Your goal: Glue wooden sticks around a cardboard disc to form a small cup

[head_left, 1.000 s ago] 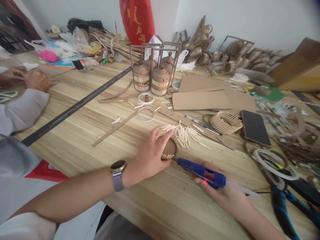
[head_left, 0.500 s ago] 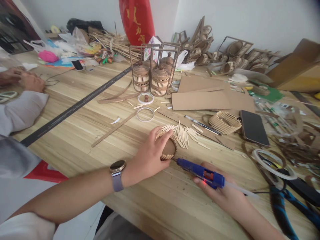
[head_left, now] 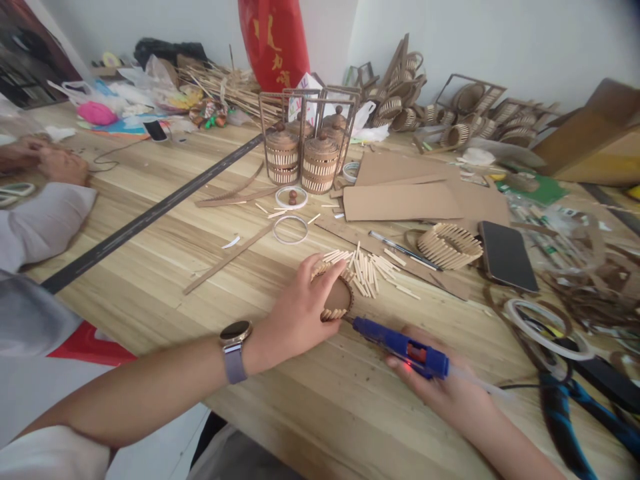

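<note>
My left hand (head_left: 300,313) is closed around a small round cardboard base (head_left: 339,297) edged with short wooden sticks; part of it is hidden beneath the fingers. A blue glue gun (head_left: 400,345) lies in my right hand (head_left: 445,383), its nozzle touching or very near the base's lower right edge. A red light glows on the gun, and a clear glue stick (head_left: 480,385) sticks out of its rear. Just beyond the base is a loose pile of short wooden sticks (head_left: 367,270). Farther right stands a ring of slanted sticks (head_left: 450,245).
Several lidded stick baskets in frames (head_left: 320,163) stand at the back middle. Cardboard sheets (head_left: 400,202), a black phone (head_left: 509,255), tape rolls (head_left: 547,327) and blue-black pliers (head_left: 560,407) lie to the right. At the left, another person's hands (head_left: 60,160) rest over the table.
</note>
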